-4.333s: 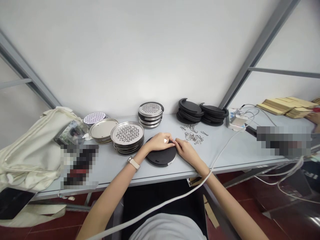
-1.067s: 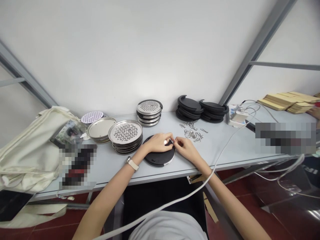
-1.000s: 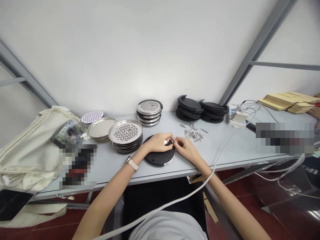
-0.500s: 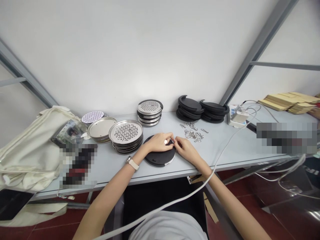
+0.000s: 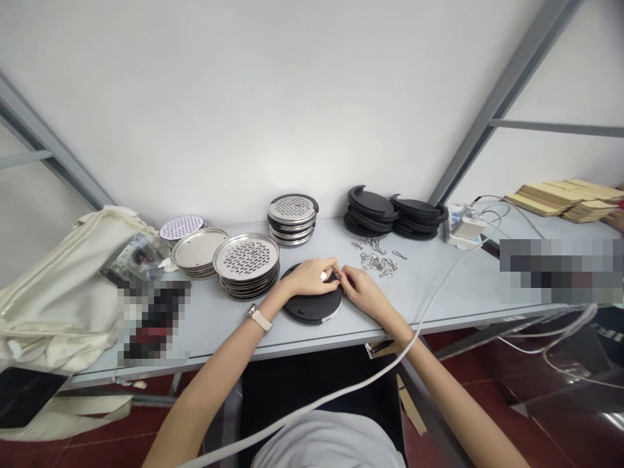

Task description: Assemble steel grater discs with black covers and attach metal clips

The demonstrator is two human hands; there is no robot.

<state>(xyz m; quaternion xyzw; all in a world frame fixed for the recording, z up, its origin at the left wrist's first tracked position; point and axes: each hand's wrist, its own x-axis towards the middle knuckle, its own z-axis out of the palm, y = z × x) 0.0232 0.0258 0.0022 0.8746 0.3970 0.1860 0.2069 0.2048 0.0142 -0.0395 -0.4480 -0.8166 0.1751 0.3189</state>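
A round black plate (image 5: 312,309) lies on the grey table in front of me, with a silvery metal edge showing at its near right. My left hand (image 5: 309,278) rests across its top, fingers curled together toward the right rim; something small and white shows at the fingers. From the right, my right hand (image 5: 361,290) meets it with thumb and forefinger pinched. A tiny metal clip (image 5: 337,275) glints between the fingertips of both hands, partly hidden. Loose metal clips (image 5: 379,263) lie in a pile beyond my right hand.
Stacked metal grater discs (image 5: 246,257) stand left of the plate, beside plain metal discs (image 5: 199,248). Farther back are black-rimmed graters (image 5: 292,209) and stacked black holders (image 5: 373,203). A white cable (image 5: 439,292) crosses over the table edge. A cloth bag (image 5: 63,286) sits at left.
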